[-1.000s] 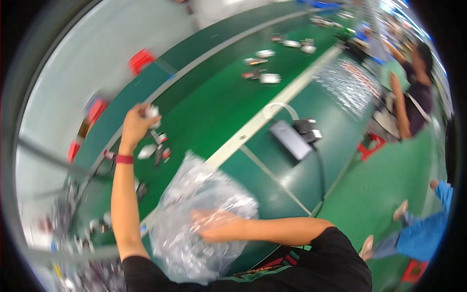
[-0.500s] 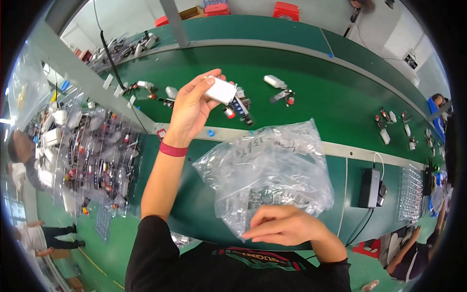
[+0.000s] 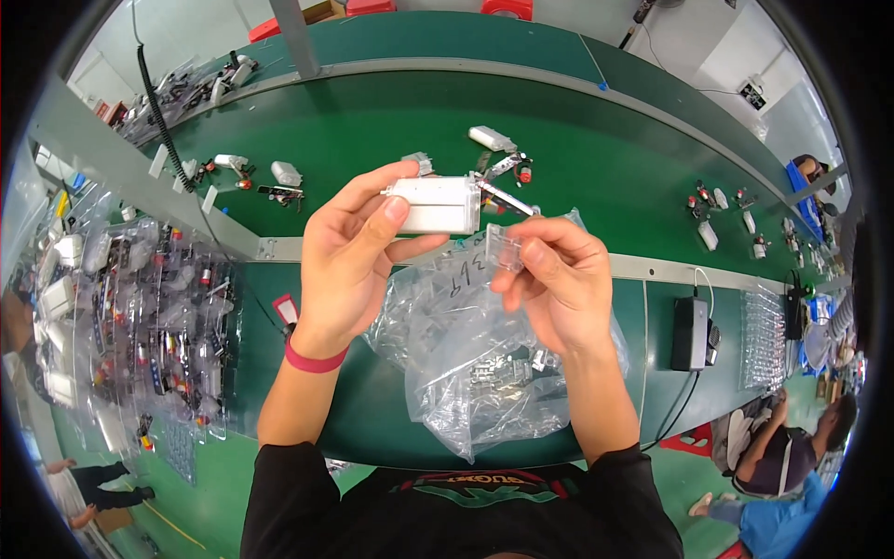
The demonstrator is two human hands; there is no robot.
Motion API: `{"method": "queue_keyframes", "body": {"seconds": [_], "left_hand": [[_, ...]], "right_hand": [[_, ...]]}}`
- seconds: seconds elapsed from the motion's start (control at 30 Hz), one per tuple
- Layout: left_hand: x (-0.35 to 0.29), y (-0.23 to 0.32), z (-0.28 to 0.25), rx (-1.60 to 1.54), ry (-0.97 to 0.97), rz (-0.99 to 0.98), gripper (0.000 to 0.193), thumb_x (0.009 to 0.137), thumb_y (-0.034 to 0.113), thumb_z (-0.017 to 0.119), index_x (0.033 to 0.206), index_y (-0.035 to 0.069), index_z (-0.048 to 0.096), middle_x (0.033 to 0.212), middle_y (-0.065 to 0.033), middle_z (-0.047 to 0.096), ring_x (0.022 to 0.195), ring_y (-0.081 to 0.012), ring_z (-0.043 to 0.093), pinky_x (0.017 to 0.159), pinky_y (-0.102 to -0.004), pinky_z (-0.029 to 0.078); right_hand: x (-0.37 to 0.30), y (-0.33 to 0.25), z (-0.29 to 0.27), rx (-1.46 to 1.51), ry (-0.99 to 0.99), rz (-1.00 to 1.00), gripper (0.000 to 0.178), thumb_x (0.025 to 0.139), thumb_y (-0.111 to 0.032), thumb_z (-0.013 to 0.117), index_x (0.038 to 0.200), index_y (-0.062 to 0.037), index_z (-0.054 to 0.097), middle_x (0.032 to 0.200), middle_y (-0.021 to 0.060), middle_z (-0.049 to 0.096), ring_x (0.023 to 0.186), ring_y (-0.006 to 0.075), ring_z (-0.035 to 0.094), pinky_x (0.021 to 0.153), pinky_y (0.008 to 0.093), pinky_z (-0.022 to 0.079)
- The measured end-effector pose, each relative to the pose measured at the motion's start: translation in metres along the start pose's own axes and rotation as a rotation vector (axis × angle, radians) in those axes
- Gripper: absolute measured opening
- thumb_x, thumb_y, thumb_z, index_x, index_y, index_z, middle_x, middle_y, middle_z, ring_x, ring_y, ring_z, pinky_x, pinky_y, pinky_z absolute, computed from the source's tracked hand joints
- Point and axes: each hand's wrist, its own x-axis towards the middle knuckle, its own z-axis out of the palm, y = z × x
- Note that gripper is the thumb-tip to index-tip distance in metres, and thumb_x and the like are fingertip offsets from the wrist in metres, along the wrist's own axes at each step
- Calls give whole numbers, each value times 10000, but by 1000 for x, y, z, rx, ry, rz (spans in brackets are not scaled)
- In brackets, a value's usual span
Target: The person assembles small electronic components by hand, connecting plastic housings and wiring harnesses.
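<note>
View: head, left fisheye | Station: wearer's head, above bench (image 3: 372,410) | Facing: down and forward, upright | Range: hands (image 3: 346,256) close, mid-frame; bench's far edge well beyond | Coverage: bench across frame, floor (image 3: 209,498) at lower corners

Occlusions and cut-offs

White rectangular plastic case (image 3: 436,207): back unseen, left hand (image 3: 349,252) partly behind it. Clear plastic piece (image 3: 501,247): one end covered by right hand (image 3: 566,279). Crinkled clear plastic bag (image 3: 456,396): partly behind right hand, contents indistinct. Red plastic stool (image 3: 507,8): cut by top edge. Small mixed parts (image 3: 797,239), green counter's (image 3: 615,196) far right: too small to tell.
</note>
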Motion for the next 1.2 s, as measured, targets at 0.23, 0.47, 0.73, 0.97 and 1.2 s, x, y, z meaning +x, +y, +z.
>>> {"method": "queue_keyframes", "body": {"seconds": [0.23,0.47,0.73,0.97,1.2], "left_hand": [[-3,-4,2,13,-54,10,341,905,115,547,1204,-38,490,1132,-183,574,1010,-255,602,820,-368,556],[0,-6,0,-17,-104,-35,348,904,122,549,1209,-34,489,1133,-178,571,1016,-258,601,811,-363,562],[-3,-6,4,-52,-116,-35,342,900,98,550,1210,-34,485,1130,-176,572,1013,-259,602,807,-363,565],[-4,-5,6,-57,-166,9,361,890,95,564,1216,-36,477,1133,-195,574,1001,-268,609,793,-363,569],[-4,-8,3,12,-144,49,372,889,104,567,1221,-33,471,1111,-197,588,989,-268,615,765,-350,576]], "right_hand": [[3,2,3,1,166,-47,201,874,-56,581,1043,48,608,874,148,639,718,235,657,572,291,528],[2,1,1,-74,115,-63,208,872,-58,583,1035,67,613,886,142,619,717,231,652,559,292,526],[-2,10,10,-31,134,-70,270,886,-174,587,1029,54,609,777,119,607,621,224,627,504,289,499],[-8,20,0,198,72,50,359,872,-345,582,763,-4,561,548,78,529,380,195,519,318,273,358],[-7,23,7,115,57,103,388,866,-362,578,749,8,577,495,69,493,365,188,512,302,260,337]]}}
